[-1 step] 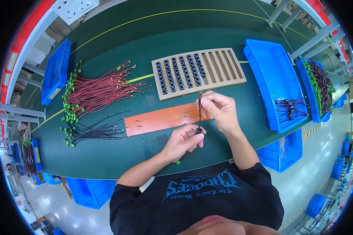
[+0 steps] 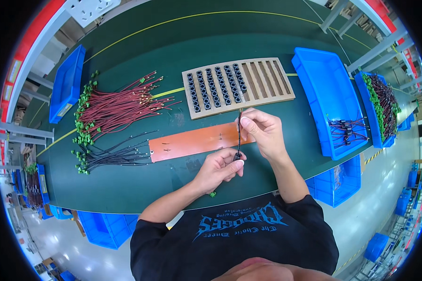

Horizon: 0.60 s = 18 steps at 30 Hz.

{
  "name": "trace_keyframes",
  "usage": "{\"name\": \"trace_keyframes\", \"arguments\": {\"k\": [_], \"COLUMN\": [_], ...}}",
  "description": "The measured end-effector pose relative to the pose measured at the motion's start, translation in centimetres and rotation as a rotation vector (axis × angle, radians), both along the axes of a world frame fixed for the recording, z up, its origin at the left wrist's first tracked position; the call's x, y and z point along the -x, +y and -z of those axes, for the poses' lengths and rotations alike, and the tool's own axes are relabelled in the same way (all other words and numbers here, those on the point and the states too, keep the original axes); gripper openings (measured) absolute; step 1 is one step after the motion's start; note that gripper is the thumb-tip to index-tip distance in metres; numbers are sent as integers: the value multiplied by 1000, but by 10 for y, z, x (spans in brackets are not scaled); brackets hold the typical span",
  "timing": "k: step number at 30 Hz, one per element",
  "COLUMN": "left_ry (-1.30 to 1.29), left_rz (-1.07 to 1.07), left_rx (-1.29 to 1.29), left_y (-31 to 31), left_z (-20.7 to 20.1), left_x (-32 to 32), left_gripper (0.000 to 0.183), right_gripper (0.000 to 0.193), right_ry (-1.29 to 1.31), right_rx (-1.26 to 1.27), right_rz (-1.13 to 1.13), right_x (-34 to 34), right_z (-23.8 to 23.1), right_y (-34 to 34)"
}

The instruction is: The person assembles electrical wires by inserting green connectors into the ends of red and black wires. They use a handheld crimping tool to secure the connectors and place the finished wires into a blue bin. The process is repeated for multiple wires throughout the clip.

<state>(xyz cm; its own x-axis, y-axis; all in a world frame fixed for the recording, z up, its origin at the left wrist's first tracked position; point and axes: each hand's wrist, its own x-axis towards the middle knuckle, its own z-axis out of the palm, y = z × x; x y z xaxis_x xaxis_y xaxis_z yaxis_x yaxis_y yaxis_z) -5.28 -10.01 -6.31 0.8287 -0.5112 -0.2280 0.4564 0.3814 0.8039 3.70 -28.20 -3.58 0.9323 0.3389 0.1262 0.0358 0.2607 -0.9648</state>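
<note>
The person works at a green tabletop (image 2: 267, 43), close to its front edge. The left hand (image 2: 220, 169) is grasping a small black piece (image 2: 237, 156) between thumb and fingers. The right hand (image 2: 262, 131) is pinching the dark wire (image 2: 239, 136) which rises from this piece. Both things are held above the table, in front of a wooden rack (image 2: 262, 102). Whether the wire is already fixed in the piece, one cannot tell, because the fingers cover the joint.

An orange strip (image 2: 183, 144) lies behind the hands, and a green bit (image 2: 213, 194) is near the front edge.

As for progress, the work seems to be partly done. Near the right edge of the tabletop, a blue box (image 2: 326, 84) carries a small group of wired black pieces (image 2: 347, 131) in its front end; these look finished. Much appears to be left: black rings (image 2: 203, 90) fill the left part of the rack, while toward the left edge of the tabletop lie many red wires (image 2: 122, 107) and a smaller bunch of black wires (image 2: 115, 155).
</note>
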Motion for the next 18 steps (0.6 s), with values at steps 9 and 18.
{"name": "trace_keyframes", "arguments": {"k": [9,18], "left_ry": [53,99], "left_rz": [18,-106], "left_rx": [104,316], "left_y": [2,22], "left_z": [8,17], "left_x": [2,3], "left_gripper": [19,20], "right_gripper": [20,22], "right_ry": [58,220], "right_rx": [-30,-231], "right_rz": [23,78], "right_x": [1,-5], "right_z": [-6,2], "right_y": [11,4]}}
